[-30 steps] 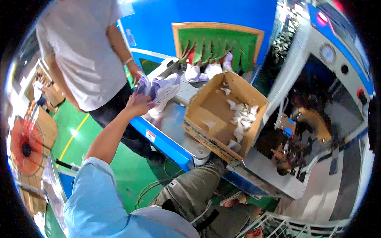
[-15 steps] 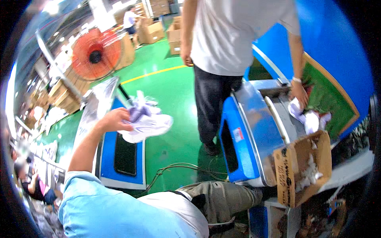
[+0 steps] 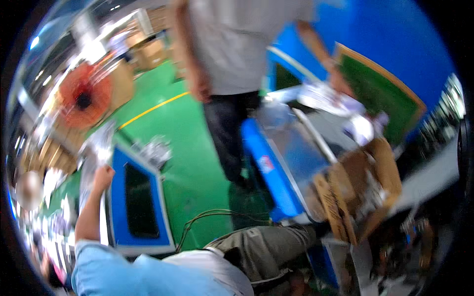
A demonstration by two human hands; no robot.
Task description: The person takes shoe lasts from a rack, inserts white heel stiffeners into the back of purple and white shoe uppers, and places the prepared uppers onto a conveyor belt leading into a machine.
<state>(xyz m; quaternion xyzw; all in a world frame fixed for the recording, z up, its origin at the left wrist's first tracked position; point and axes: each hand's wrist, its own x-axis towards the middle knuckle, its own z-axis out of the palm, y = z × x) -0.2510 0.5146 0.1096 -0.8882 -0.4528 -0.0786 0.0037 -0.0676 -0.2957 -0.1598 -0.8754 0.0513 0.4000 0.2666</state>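
My left hand, at the end of a bare forearm from a light blue sleeve, is curled closed beside a long silvery surface. It is blurred, and whatever the fingers hold, if anything, is hidden. A crumpled-looking grey-white bundle lies apart from the hand, beyond a blue panel with a dark window; blur hides its kind. I do not see my right hand. At the right, a co-worker's hand is at a white shoe on the machine. Another white shoe lies nearer.
The co-worker stands beside the blue machine. An open cardboard box with white scraps sits at its near end. Cables cross the green floor. An orange fan and cartons stand farther back.
My left hand has drawn back leftward and down, and the white shoes it held are no longer in it. The co-worker's hand is now at another white shoe. The whole view has shifted.
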